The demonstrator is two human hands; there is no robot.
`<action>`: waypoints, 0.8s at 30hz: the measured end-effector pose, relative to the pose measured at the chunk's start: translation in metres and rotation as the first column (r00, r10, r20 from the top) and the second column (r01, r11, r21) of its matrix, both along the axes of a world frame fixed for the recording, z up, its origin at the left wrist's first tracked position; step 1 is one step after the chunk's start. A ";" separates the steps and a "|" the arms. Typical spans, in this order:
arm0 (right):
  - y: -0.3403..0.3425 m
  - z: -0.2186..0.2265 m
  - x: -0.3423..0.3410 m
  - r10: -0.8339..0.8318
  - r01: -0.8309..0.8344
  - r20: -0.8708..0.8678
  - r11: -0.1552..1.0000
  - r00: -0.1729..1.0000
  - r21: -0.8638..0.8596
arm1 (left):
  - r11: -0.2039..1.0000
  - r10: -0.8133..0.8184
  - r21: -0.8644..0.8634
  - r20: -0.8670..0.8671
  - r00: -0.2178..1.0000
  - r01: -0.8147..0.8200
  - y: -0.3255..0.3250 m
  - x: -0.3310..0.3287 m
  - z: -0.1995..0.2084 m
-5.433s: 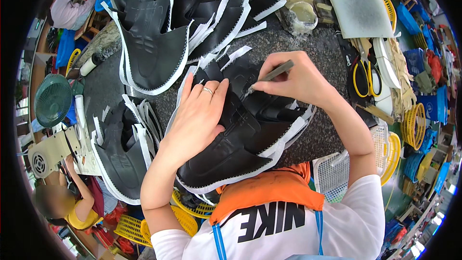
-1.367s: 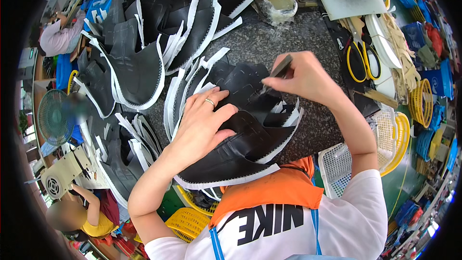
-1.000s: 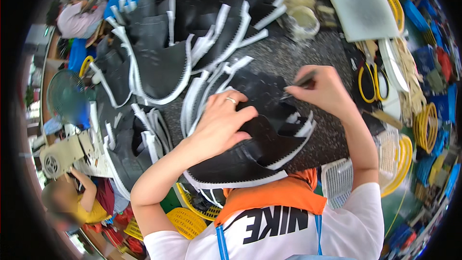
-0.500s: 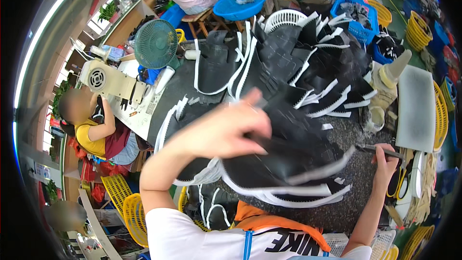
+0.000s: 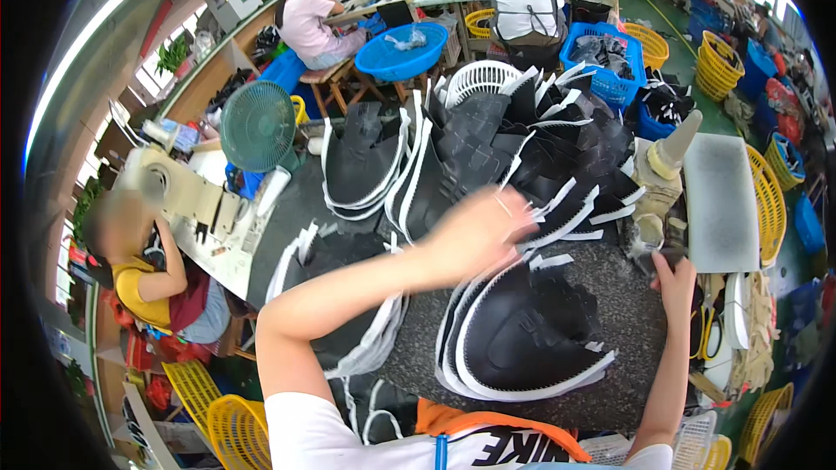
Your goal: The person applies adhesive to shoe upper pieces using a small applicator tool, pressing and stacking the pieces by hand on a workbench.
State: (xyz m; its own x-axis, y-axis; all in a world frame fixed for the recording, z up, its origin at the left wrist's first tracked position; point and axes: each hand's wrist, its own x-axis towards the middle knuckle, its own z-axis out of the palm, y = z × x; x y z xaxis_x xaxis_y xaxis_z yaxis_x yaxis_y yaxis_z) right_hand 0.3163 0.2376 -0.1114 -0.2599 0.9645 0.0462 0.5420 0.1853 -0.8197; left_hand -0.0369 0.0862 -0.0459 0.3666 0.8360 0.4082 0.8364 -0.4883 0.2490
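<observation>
My left hand (image 5: pixel 492 231) is smeared by motion above the middle of the work table, at the near edge of a heap of black, white-edged shoe-upper pieces (image 5: pixel 557 152); whether its fingers hold one cannot be made out. Below it lies a short stack of similar curved black pieces (image 5: pixel 531 339), their white edges fanned out. At the right, my right hand (image 5: pixel 675 283) is closed in a pinch on a dark-handled brush (image 5: pixel 669 256). The brush's front end is at the mouth of a crusted glue pot (image 5: pixel 647 231), and its tip is hidden.
More black pieces lie left of my arm and in a far-left stack (image 5: pixel 361 165). A pale cone-topped container (image 5: pixel 675 144) stands behind the glue pot, beside a grey board (image 5: pixel 721 204). Scissors (image 5: pixel 710 331) lie right of my wrist. A green fan (image 5: pixel 258 126) and a person sewing are at left.
My left hand has moved up and right, off the near stack, which now lies uncovered. My right hand has drawn the brush back to the glue pot. The view has tilted upward.
</observation>
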 end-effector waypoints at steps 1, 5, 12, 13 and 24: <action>0.013 -0.009 0.004 -0.014 0.017 -0.057 0.998 0.998 0.056 | 0.979 -0.023 -0.204 -0.037 0.999 0.015 -0.006 0.040 -0.010; 0.015 0.010 -0.013 -0.128 0.207 -0.321 0.952 0.939 0.225 | 0.964 0.074 -0.248 -0.096 0.993 -0.096 -0.023 0.087 -0.090; 0.048 -0.006 -0.006 -0.107 -0.001 0.229 0.904 0.967 0.428 | 0.937 0.193 -0.260 -0.171 0.966 -0.233 -0.026 0.103 -0.079; 0.047 -0.003 -0.004 -0.112 0.005 0.230 0.906 0.967 0.423 | 0.941 0.186 -0.252 -0.173 0.967 -0.226 -0.026 0.104 -0.080; 0.048 -0.004 -0.016 0.004 -0.126 0.194 0.775 0.981 0.620 | 0.951 0.212 -0.177 -0.215 0.953 -0.252 -0.024 0.098 -0.061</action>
